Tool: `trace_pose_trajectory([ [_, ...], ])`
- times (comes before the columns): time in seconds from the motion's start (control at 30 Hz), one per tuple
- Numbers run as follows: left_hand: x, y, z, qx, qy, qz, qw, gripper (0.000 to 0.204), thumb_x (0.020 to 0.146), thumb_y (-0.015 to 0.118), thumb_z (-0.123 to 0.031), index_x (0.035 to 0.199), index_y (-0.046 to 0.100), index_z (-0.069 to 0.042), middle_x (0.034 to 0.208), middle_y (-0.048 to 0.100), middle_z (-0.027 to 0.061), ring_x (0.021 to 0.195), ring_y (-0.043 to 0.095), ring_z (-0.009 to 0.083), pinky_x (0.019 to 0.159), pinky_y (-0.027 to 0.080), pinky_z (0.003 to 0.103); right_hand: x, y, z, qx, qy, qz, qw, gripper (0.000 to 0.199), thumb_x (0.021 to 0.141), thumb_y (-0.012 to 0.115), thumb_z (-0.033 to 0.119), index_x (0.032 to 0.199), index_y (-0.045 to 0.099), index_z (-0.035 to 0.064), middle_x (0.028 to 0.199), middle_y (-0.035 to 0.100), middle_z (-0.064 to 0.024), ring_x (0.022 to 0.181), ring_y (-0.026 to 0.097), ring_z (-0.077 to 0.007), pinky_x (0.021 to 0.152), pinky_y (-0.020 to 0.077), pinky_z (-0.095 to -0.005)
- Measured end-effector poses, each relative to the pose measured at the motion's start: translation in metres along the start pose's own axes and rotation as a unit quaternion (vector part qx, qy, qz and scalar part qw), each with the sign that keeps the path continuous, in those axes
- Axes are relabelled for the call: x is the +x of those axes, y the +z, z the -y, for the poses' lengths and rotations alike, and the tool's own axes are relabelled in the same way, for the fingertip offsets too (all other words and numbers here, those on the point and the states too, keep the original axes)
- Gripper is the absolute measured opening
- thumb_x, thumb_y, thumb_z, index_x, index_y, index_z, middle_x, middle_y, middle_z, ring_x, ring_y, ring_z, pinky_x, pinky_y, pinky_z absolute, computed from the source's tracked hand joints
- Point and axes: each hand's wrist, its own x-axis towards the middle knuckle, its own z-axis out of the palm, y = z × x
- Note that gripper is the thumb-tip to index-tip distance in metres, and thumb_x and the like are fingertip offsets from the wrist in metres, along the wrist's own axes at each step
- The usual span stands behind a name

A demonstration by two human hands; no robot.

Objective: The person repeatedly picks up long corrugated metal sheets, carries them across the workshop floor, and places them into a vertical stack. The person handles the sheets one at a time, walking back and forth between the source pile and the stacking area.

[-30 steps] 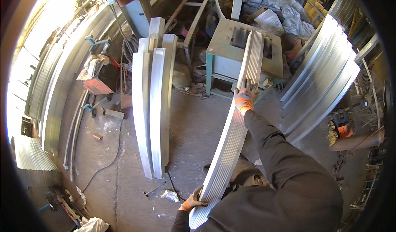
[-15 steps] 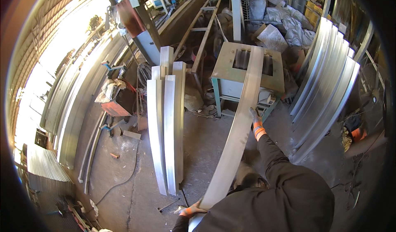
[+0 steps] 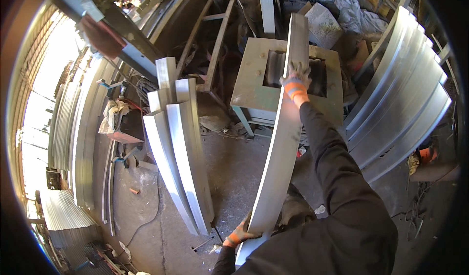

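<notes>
A long, flat silver metal profile (image 3: 285,143) stands slanted in front of me, its top end before the grey-green machine table (image 3: 244,79). Gloved in grey and orange, my right hand (image 3: 296,81) is closed over its right edge near the upper end. My left hand (image 3: 240,233), in a matching glove, grips the left edge close to the lower end, which my dark sleeve and body partly hide. To the left, a group of similar metal profiles (image 3: 181,153) stands upright on the floor, apart from both hands.
More wide metal profiles (image 3: 391,89) lean in a stack at the right. A rusty ladder-like frame (image 3: 210,45) lies behind. A steel post (image 3: 127,55) and a cloth-topped box (image 3: 119,123) are at the left. A cable (image 3: 151,219) runs across the concrete floor.
My right hand has moved up the profile, from its middle to near its top. The left hand keeps its hold low down. The whole view has shifted somewhat.
</notes>
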Motion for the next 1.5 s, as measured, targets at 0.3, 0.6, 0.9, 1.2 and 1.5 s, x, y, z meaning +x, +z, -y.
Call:
trace_pose_trajectory([
  [0.3, 0.29, -0.002, -0.15, 0.011, 0.09, -0.009, 0.996, 0.134, 0.073, 0.106, -0.029, 0.183, 0.035, -0.004, 0.172, 0.057, 0.0235, 0.161, 0.052, 0.0331, 0.134, 0.042, 0.045, 0.351, 0.033, -0.055, -0.012, -0.036, -0.104, 0.994, 0.091, 0.096, 0.071, 0.063, 0.179, 0.049, 0.0342, 0.19, 0.038, -0.013, 0.173, 0.04, -0.0379, 0.143, 0.025, -0.0597],
  [0.6, 0.342, -0.015, -0.214, -0.06, 0.064, 0.023, 0.996, 0.13, 0.082, 0.102, -0.009, 0.187, 0.026, -0.007, 0.182, 0.046, 0.0116, 0.165, 0.043, 0.0209, 0.132, 0.044, 0.04, 0.436, 0.044, -0.046, 0.034, -0.073, -0.147, 0.986, 0.078, 0.099, 0.074, 0.051, 0.173, 0.055, 0.0372, 0.185, 0.048, -0.012, 0.163, 0.053, -0.0386, 0.137, 0.036, -0.0604],
  [0.9, 0.228, -0.039, -0.176, -0.06, 0.038, 0.028, 0.997, 0.123, 0.085, 0.096, -0.004, 0.187, 0.028, -0.008, 0.183, 0.046, 0.0127, 0.159, 0.052, 0.0207, 0.126, 0.051, 0.038, 0.283, 0.02, -0.03, -0.022, -0.001, -0.103, 0.994, 0.077, 0.104, 0.07, 0.053, 0.177, 0.051, 0.0356, 0.19, 0.039, -0.0031, 0.172, 0.036, -0.0481, 0.132, 0.0342, -0.0793],
  [1.2, 0.017, -0.02, -0.041, -0.088, -0.015, 0.025, 0.996, 0.124, 0.086, 0.09, 0.003, 0.189, 0.022, -0.009, 0.183, 0.045, 0.0155, 0.14, 0.072, 0.0257, 0.116, 0.06, 0.038, 0.045, 0.042, -0.012, -0.025, -0.021, -0.009, 0.999, 0.081, 0.1, 0.064, 0.056, 0.177, 0.053, 0.0308, 0.19, 0.038, -0.0085, 0.17, 0.04, -0.0466, 0.131, 0.0301, -0.0834],
  [1.5, -0.162, 0.02, 0.105, -0.178, -0.06, 0.037, 0.981, 0.121, 0.087, 0.098, -0.011, 0.186, 0.029, -0.006, 0.179, 0.049, 0.0145, 0.16, 0.053, 0.0254, 0.13, 0.047, 0.04, -0.204, 0.015, -0.009, -0.07, -0.028, -0.022, 0.997, 0.083, 0.103, 0.064, 0.053, 0.18, 0.046, 0.0275, 0.191, 0.033, -0.0063, 0.173, 0.027, -0.0545, 0.126, 0.0365, -0.0851],
])
